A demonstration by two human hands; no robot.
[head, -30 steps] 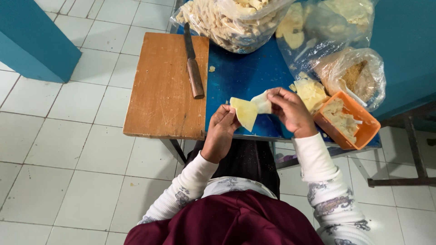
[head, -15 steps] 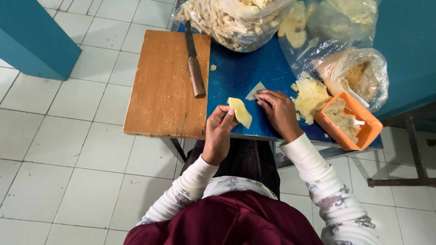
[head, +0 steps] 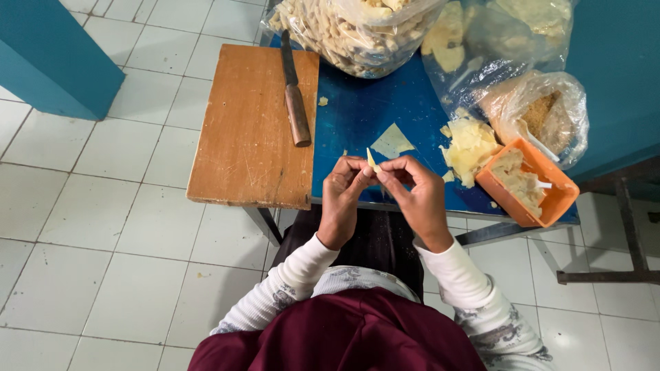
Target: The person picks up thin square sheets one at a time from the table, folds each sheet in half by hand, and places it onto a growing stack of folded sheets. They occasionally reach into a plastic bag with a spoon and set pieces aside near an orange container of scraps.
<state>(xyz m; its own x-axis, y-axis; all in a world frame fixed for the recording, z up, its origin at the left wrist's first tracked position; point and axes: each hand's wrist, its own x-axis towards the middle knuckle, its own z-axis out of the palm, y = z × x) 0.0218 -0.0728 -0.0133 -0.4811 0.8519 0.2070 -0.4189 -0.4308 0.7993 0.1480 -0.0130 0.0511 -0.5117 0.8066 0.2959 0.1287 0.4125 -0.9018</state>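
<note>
Both hands [head: 381, 185] now pinching wrapper [head: 372, 160], folded small

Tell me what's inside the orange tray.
The orange tray holds a heap of pale filling, with a small white utensil sticking out of it. What lies beneath the filling is covered and cannot be seen.
</note>
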